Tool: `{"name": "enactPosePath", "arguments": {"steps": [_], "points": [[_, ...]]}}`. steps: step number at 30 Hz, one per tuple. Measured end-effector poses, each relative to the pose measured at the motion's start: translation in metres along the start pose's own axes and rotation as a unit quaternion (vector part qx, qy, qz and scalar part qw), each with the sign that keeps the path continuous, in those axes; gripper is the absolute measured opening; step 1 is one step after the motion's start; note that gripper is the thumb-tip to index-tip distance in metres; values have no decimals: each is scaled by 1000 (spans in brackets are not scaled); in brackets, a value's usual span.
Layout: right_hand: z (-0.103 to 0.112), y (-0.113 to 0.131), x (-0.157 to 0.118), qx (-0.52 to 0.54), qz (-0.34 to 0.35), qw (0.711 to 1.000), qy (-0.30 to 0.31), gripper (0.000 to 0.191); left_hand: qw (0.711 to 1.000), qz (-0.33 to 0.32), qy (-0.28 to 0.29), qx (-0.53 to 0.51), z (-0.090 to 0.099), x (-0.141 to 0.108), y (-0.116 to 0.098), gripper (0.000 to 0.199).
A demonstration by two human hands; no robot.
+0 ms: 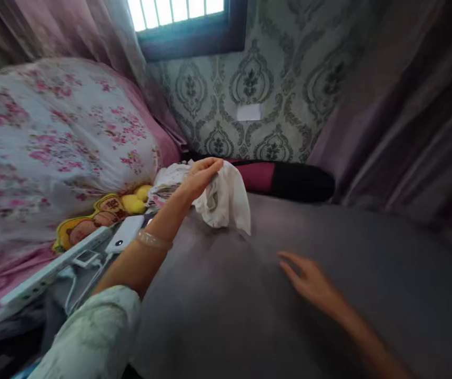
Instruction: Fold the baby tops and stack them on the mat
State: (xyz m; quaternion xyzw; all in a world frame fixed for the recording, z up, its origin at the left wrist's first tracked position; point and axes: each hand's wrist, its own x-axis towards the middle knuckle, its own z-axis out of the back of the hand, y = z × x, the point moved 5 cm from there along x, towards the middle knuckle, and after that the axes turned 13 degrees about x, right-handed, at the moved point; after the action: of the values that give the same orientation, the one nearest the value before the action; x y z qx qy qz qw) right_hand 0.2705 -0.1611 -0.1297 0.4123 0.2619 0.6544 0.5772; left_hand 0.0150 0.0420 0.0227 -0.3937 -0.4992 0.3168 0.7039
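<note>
My left hand (pixel 202 176) reaches forward and pinches a white cloth garment (pixel 231 197), which hangs down in folds over the grey surface; its exact kind is hidden by the folds. Just behind and left of that hand lies a stack of folded white patterned cloth (pixel 170 178). My right hand (pixel 310 279) hovers low over the grey sheet (pixel 218 300), thumb and fingers apart, with nothing in it. A clear bracelet (pixel 154 240) circles my left wrist.
Along the wall lies a long black and maroon bag (pixel 289 179). On the left are a white power strip (pixel 52 268) with cords, a white power bank (pixel 126 234), a yellow plush toy (pixel 136 200) and a floral cover (pixel 63 126). Curtains (pixel 391 116) hang at right.
</note>
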Motion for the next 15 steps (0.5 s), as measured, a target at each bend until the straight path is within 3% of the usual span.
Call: {"name": "enactPosePath", "arguments": {"steps": [4,7,11,15], "points": [[3,40,34,79,33,986,-141,41,997,13,77,-20,-50,-32,-9,33],[2,54,42,129,52,973,-183,43,991,12,126,-34,-78,-54,-22,33],[11,47,35,161,36,968,-190,37,987,-15,162,-6,-95,-71,-34,29],[41,32,20,207,-20,959,-192,39,975,9,223,15,-99,-76,-20,28]]}}
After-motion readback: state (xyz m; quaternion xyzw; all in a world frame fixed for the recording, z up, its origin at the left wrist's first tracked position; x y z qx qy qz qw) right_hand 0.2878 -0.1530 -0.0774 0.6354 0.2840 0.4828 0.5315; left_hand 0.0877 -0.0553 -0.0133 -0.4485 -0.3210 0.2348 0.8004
